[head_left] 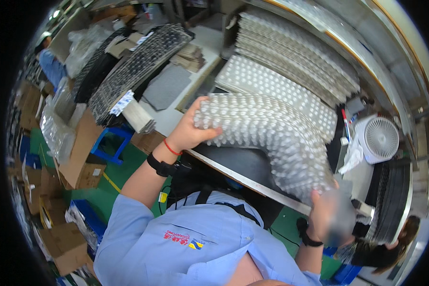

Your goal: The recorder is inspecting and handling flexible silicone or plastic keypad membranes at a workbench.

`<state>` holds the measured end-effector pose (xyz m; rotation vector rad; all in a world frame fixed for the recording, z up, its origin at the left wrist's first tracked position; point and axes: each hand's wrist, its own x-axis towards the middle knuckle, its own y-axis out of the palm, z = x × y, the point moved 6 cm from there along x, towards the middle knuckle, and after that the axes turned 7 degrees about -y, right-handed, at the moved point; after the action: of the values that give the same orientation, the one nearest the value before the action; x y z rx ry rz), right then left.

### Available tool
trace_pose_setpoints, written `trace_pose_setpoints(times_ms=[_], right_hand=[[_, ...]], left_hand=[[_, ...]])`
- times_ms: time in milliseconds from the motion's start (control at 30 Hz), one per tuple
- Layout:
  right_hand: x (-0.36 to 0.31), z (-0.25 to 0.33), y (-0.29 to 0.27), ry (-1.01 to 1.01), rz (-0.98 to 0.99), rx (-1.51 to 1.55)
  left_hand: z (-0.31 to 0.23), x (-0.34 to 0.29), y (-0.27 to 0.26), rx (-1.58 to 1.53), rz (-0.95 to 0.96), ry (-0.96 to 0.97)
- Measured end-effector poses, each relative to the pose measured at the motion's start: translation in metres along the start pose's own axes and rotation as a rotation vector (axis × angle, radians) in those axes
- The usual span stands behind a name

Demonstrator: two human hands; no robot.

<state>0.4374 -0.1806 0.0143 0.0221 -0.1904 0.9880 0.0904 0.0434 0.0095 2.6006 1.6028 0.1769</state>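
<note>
A thick bundle of grey sheets with white dots bends in an arch between my two hands, above the near side of the worktable. My left hand is closed on its left end, thumb on top. At the other end, lower right, my right hand grips the bundle, its fingers partly hidden. A grey blur beside that hand is too smeared to name. Just behind the bundle lies a flat stack of the same dotted sheets. Farther back, more grey sheets are piled in a long row.
On the right stand a white fan, a red marker and a stack of dark sheets. Black-and-grey patterned sheets lie at the left. A blue stool and cardboard boxes are on the green floor. Other people are at both sides.
</note>
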Motion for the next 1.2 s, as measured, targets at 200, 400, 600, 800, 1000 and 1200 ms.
trace_pose_setpoints(times_ms=[200, 400, 600, 800, 1000, 1200], right_hand=[[0.052, 0.125, 0.028, 0.053, 0.242, -0.106], [0.152, 0.2, 0.221, -0.14, 0.745, 0.02], [0.207, 0.2, 0.434, -0.175, 1.098, -0.13], [0.253, 0.144, 0.565, -0.337, 1.072, -0.466], [0.25, 0.114, 0.578, -0.448, 0.928, -0.639], [0.24, 0.125, 0.565, -0.715, 0.873, -0.662]], left_hand=[[-0.073, -0.045, -0.041, -0.11, -0.125, 0.046], [-0.125, -0.113, -0.157, -0.155, -0.546, 0.151], [-0.117, -0.128, -0.256, -0.366, -0.717, 0.046], [-0.104, -0.136, -0.298, -0.311, -0.787, -0.03], [-0.108, -0.157, -0.297, 0.062, -1.015, 0.033], [-0.128, -0.157, -0.3, 0.737, -1.187, 0.084]])
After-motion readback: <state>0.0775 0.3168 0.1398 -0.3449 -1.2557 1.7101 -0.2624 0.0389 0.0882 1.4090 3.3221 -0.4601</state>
